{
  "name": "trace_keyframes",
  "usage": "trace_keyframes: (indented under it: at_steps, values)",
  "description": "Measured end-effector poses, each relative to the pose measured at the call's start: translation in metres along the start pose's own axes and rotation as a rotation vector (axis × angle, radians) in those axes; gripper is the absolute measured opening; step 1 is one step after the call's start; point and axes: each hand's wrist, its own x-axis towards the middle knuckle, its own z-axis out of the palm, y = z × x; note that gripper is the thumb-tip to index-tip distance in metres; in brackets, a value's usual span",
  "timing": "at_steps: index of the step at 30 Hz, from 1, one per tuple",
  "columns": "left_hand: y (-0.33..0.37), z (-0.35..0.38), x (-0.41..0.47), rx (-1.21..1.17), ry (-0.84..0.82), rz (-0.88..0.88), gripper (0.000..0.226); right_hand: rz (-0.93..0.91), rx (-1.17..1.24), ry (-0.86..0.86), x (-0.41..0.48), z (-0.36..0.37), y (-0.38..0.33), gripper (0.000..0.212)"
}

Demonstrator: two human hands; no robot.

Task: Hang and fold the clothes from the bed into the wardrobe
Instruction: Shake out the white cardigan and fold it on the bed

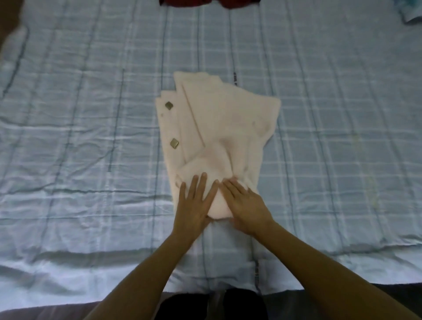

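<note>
A pale pink fuzzy cardigan point(219, 128) with square metallic buttons lies partly folded on the bed point(80, 137), which has a light blue checked sheet. Its near end is doubled into a thick fold. My left hand point(194, 203) lies flat with spread straight fingers on the left of that fold. My right hand point(245, 203) presses flat on the right of it, fingers pointing up-left. The two hands almost meet at their fingertips.
A dark red garment point(205, 2) lies at the far edge of the bed, mostly cut off by the frame. A light blue-white cloth point(411, 13) shows at the top right corner. The bed's near edge point(91, 294) runs along the bottom.
</note>
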Motion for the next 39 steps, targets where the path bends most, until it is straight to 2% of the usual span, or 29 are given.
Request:
trace_keyframes:
  at_steps: [3,5,7,9,11,14,17,20,21,26,29,31,32,34,36,39]
  values:
    - [-0.01,-0.019,0.014,-0.065,-0.054,0.021,0.102,0.085,0.064,-0.007,0.007,-0.02,0.003,0.077]
    - [-0.011,-0.034,0.008,-0.128,-0.084,0.021,0.097,0.142,0.126,-0.102,0.008,-0.043,-0.004,0.071]
    - [-0.005,-0.056,-0.003,-0.227,-0.139,0.042,0.093,0.19,0.197,-0.266,0.0,-0.065,-0.011,0.067]
    - [0.008,-0.086,-0.017,-0.278,-0.367,-0.016,0.075,0.195,0.24,-0.413,-0.012,-0.092,-0.023,0.065]
    - [0.021,-0.113,-0.027,-0.194,-0.584,0.055,0.071,0.159,0.26,-0.517,-0.023,-0.114,-0.031,0.064]
    - [0.03,-0.153,-0.017,-0.165,-0.732,0.108,0.074,0.187,0.368,-0.639,-0.019,-0.144,-0.025,0.072]
    - [0.017,-0.183,0.028,-0.272,-0.792,-0.016,0.063,0.225,0.491,-0.561,0.008,-0.171,0.001,0.074]
    - [-0.002,-0.209,0.079,-0.283,-0.723,-0.022,0.089,0.285,0.611,-0.435,0.039,-0.188,0.035,0.071]
    - [-0.008,-0.213,0.094,-0.257,-0.683,-0.025,0.091,0.319,0.653,-0.39,0.049,-0.188,0.046,0.073]
    - [-0.024,-0.221,0.145,-0.106,-0.472,-0.134,0.065,0.461,0.884,-0.26,0.098,-0.168,0.092,0.07]
    - [-0.044,-0.203,0.156,0.048,-0.203,-0.153,0.07,0.521,0.995,-0.193,0.133,-0.148,0.114,0.065]
    - [-0.049,-0.177,0.155,-0.024,-0.049,-0.134,0.081,0.55,1.049,-0.165,0.155,-0.132,0.13,0.062]
    - [-0.047,-0.162,0.152,-0.082,-0.063,-0.123,0.089,0.565,1.06,-0.161,0.163,-0.123,0.138,0.061]
    - [-0.036,-0.133,0.143,-0.135,-0.237,-0.094,0.104,0.598,1.006,-0.18,0.174,-0.106,0.151,0.06]
    - [-0.025,-0.105,0.138,-0.155,-0.357,-0.109,0.108,0.629,0.789,-0.166,0.178,-0.088,0.158,0.063]
    - [-0.022,-0.08,0.147,-0.192,-0.373,-0.187,0.106,0.548,0.402,0.026,0.169,-0.078,0.141,0.053]
